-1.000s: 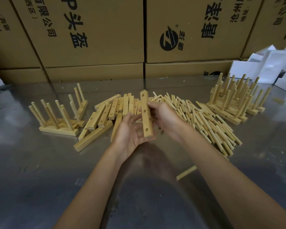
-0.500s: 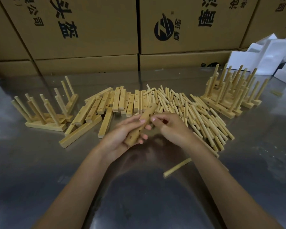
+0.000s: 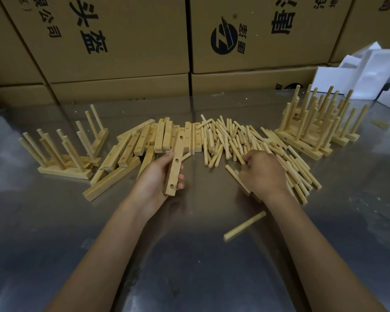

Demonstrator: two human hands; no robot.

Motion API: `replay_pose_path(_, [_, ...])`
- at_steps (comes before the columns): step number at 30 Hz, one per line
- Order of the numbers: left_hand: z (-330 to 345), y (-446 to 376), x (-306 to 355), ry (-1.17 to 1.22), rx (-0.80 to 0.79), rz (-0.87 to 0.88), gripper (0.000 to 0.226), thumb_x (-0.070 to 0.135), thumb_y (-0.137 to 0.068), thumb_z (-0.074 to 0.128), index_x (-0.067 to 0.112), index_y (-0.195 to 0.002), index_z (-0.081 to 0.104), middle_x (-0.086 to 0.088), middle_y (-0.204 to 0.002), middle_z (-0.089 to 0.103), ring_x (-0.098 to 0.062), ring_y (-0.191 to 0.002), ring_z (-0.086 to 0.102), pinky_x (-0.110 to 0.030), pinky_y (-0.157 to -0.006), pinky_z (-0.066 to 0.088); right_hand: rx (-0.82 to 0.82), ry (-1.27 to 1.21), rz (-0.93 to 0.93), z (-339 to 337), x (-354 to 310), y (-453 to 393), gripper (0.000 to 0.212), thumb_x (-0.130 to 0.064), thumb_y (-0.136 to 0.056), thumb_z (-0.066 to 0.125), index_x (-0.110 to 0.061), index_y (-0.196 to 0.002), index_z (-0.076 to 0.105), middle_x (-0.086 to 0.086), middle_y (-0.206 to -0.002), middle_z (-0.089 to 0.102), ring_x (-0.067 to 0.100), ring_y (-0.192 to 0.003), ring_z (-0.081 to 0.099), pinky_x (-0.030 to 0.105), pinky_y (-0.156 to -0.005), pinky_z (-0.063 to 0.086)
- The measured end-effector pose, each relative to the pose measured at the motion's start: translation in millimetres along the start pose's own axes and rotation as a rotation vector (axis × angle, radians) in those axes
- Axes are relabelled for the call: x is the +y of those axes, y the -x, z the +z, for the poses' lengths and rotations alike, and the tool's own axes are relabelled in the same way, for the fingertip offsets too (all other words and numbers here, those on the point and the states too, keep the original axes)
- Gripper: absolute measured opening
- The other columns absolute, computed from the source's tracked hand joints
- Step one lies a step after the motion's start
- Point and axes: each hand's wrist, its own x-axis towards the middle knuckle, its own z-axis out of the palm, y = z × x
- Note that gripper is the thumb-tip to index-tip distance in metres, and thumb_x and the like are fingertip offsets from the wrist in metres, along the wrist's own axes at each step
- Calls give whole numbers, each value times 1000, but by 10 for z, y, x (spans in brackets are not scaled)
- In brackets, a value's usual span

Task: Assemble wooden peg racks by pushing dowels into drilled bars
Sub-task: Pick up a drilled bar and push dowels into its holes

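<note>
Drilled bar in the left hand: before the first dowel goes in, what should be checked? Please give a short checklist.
1. Left hand grips the drilled bar: ok.
2. Holes face the camera, empty: ok, three visible.
3. Right hand reaches the dowel pile: ok.
4. One dowel pinched by its fingers: cannot tell.
5. Dowel aligned with a hole: not ok, the hands are apart.
6. Stray dowel clear of the hands: ok.

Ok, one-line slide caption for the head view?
Left hand holds a drilled bar; right hand picks from the dowel pile.
</note>
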Motion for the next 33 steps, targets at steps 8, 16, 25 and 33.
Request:
replay_pose_path(8, [-15,7,22,60,-105,4,29,16,-103,41,17,-128,56,-9,-82,56,-17,-62,60,-33,-56,59,30,-246,-284,-53,-287,155,16,-20,-96,47,-18,-100,63,-2,-89,61,16,-84,58,30,-65,43])
replay_pose_path(16, [-82,-1,37,-104,-177,49,39,27,-106,41,48,-132,62,-4,-69,52,-15,-53,50,-29,-42,48,-10,-264,-440,-6,-451,306,11,-23,-93,46,-30,-98,52,-8,-58,51,7,-50,49,22,-47,24])
replay_pose_path(25, [-131,27,56,-313,-228,87,38,31,-104,51,58,-129,59,-3,-71,46,-14,-54,47,-26,-39,39,61,-106,-551,-52,-410,279,9,-22,-100,51,-23,-94,58,-11,-66,50,2,-52,44,20,-47,22])
replay_pose_path(33, [-106,54,48,-347,-210,122,38,31,-103,53,53,-133,58,-2,-73,45,-11,-54,47,-25,-41,40,80,-234,-429,-2,-425,307,11,-21,-96,56,-26,-90,63,-14,-51,46,3,-43,42,19,-46,21])
